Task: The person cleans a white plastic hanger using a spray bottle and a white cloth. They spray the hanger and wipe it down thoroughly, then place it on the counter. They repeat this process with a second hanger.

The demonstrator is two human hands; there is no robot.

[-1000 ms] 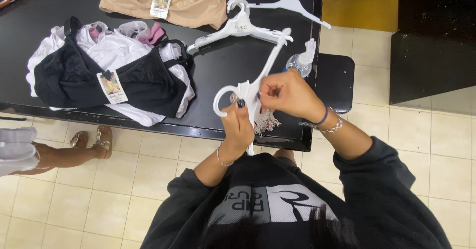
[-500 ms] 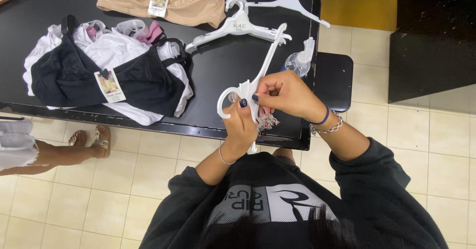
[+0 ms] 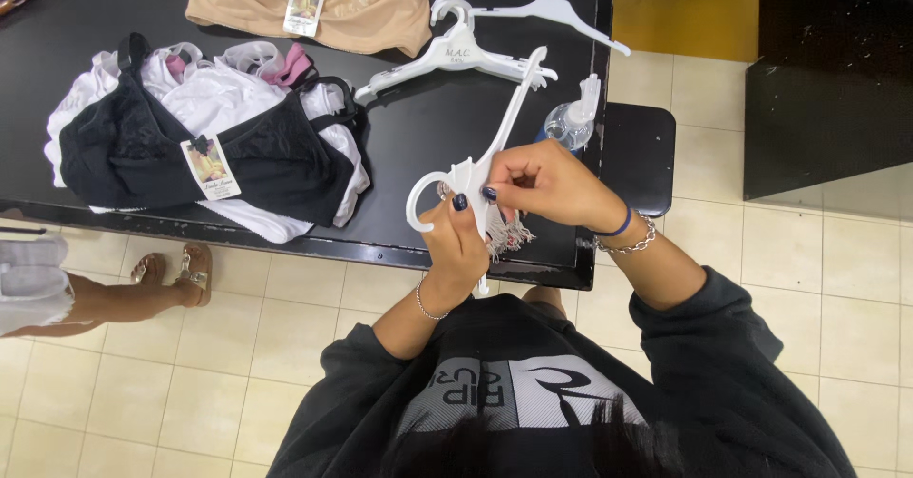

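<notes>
Just below the middle of the frame, we hold a white hanger (image 3: 475, 169) between both hands, over the near edge of the black table (image 3: 456, 117). Our left hand (image 3: 458, 245) grips it from below, near the hook, thumb pressed on the plastic. Our right hand (image 3: 547, 188) comes in from the right and pinches the hanger's middle, so the two hands sit close together, both closed on it. A bit of pale, fringed fabric (image 3: 504, 235) hangs under the right hand; we cannot tell whether it is already clipped.

To do this well, in our judgement, we should keep the left hand steady as the anchor and let the right fingertips do the fine work, feeding the fabric squarely into the clip instead of bunching it. The long arm of the hanger points toward upper centre, near a clear bottle (image 3: 568, 121), so we should not swing it.

In the upper left lie a pile of black and white bras (image 3: 204, 140) and a beige bra (image 3: 366, 7); two spare hangers (image 3: 466, 50) rest at upper centre.
</notes>
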